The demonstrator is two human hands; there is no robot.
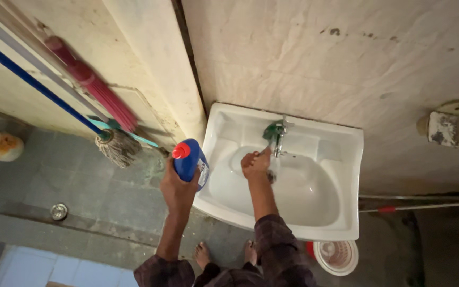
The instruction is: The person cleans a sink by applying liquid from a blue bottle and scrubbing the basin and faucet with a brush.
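Head view, looking straight down: left hand (177, 187) wrapped around a blue bottle (192, 161) with a red cap (181, 151), fingers closed on its body, held upright and level just off the left rim of the white sink (341, 212), probably so as to keep it shut and out of the basin. Left forearm raised from below, wrist straight, checked sleeve at the elbow. Right hand (255, 163) reaching forward over the basin to the green-handled tap (274, 132) at the back edge, fingers curled at the tap's base, seemingly gripping a small thing there, though too small and dim to tell what. Right arm stretched out across the bowl, elbow low near the front rim. Bare feet (203, 254) on the grey tiled floor (81, 186) below. Mop (118, 147) with blue handle and a red broom (99, 87) leaning against the wall at left, heads down, parked out of the way. Red and white basket (338, 256) tucked under the sink. Small steel drain (58, 211) in the floor.
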